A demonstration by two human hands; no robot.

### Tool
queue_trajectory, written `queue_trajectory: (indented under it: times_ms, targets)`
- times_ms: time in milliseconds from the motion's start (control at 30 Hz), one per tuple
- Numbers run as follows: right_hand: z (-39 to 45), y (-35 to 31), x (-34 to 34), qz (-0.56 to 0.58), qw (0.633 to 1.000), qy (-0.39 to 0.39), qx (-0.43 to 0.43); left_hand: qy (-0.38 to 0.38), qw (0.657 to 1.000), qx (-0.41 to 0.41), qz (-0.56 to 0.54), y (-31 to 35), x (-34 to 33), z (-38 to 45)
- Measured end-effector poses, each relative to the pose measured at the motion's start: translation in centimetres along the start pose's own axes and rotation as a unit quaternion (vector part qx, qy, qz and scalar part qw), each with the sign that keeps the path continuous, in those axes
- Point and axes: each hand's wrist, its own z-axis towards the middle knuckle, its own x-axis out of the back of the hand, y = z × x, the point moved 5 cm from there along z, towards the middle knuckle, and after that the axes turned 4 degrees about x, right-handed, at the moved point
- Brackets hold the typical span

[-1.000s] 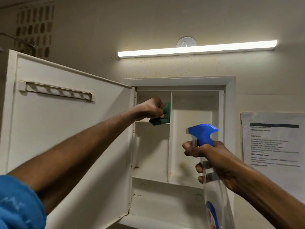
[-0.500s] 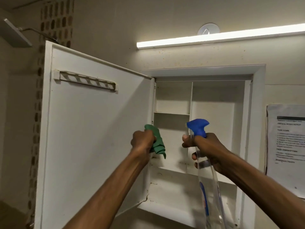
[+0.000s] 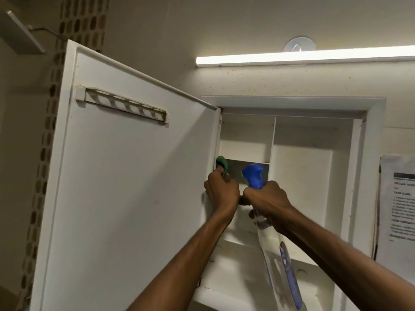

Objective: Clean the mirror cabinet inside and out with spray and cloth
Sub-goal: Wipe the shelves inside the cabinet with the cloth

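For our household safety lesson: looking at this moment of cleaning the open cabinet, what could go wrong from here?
1. The spray bottle is gripped near its blue trigger by the right hand, close to the left hand; a squeeze might wet that hand.
2. The green cloth sits at the hinge edge of the open door; fingers could get pinched if it swings.
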Motion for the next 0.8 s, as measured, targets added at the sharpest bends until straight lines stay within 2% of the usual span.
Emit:
queue_trajectory:
  times_ms: [167, 333, 433, 633, 800]
  targets:
    - [-0.3, 1.6, 0.3, -0.014, 0.997, 0.071, 0.016, 0.004, 0.995, -0.075, 0.060, -0.8, -0.6, 0.2]
    - [-1.3, 1.9, -0.3, -0.023, 0.996, 0.071, 0.042, -0.016, 0.968, -0.196, 0.153, -1.3, -1.3, 0.4]
    - [-1.4, 2.2, -0.3, -0.013, 0.994, 0.102, 0.031, -0.036, 0.958, -0.231, 0.167, -1.7, -1.8, 0.2]
    - [-2.4, 3.0, -1.2, -0.009, 0.996, 0.080, 0.030, -0.019, 0.972, -0.201, 0.116, -1.9, -2.7, 0.5]
    - [-2.1, 3.6, 0.1, 0.020, 0.995, 0.102, 0.003, -0.008, 0.992, -0.123, 0.024, -1.3, -4.1, 0.8]
